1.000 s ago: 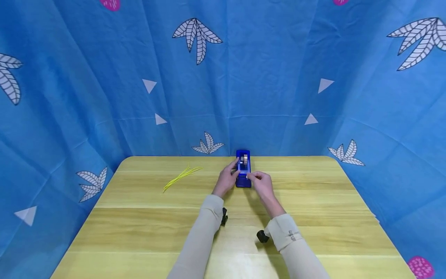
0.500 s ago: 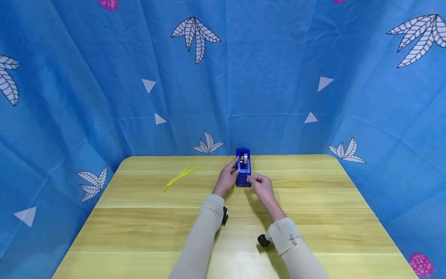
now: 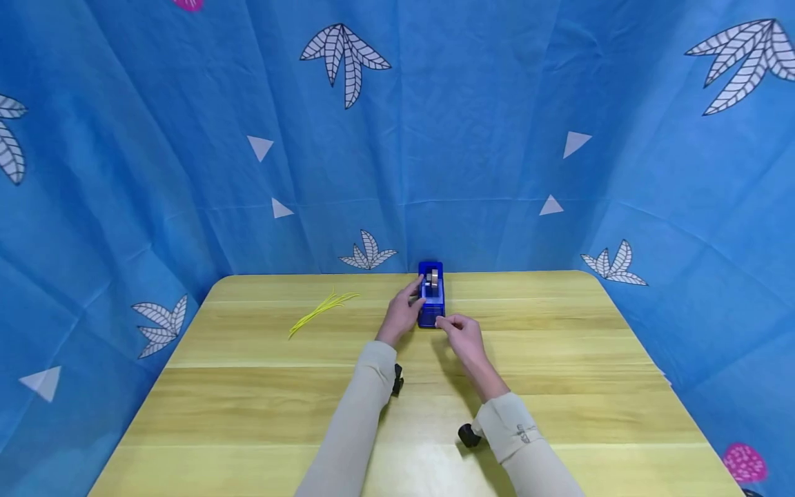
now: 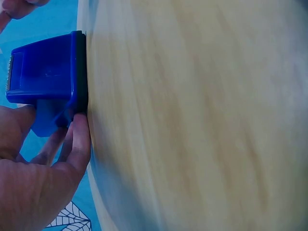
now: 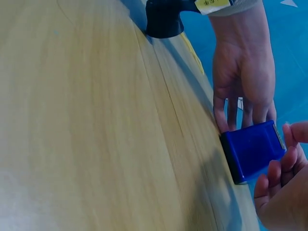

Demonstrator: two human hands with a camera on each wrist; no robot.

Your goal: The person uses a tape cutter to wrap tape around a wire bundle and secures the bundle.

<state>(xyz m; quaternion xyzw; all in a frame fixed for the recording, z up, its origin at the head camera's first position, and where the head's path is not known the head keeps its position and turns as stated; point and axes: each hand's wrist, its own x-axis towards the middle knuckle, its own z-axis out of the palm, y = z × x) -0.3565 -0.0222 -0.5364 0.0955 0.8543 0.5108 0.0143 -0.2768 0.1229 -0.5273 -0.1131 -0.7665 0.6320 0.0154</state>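
A blue tape dispenser (image 3: 431, 316) stands at the table's back edge, a tape roll (image 3: 434, 279) inside its far half. My left hand (image 3: 399, 316) grips the dispenser's left side; in the left wrist view, thumb (image 4: 21, 120) and fingers (image 4: 79, 139) hold its lower body. At the near end, beside the serrated cutter (image 5: 278, 134), my right hand (image 3: 464, 338) has thumb and forefinger together, pinching what seems to be the tape's end. The clear tape itself is hard to make out. The right hand's other fingers (image 5: 274, 175) are curled.
A bundle of thin yellow strands (image 3: 319, 313) lies on the wooden table (image 3: 248, 400), left of the dispenser. A blue patterned curtain (image 3: 484, 138) hangs behind and at both sides. A black wrist camera (image 3: 468, 435) sits below the right sleeve.
My right hand has drawn slightly toward me, from the dispenser's top to its near end. My left hand keeps its hold on the dispenser. The head view has shifted a little.
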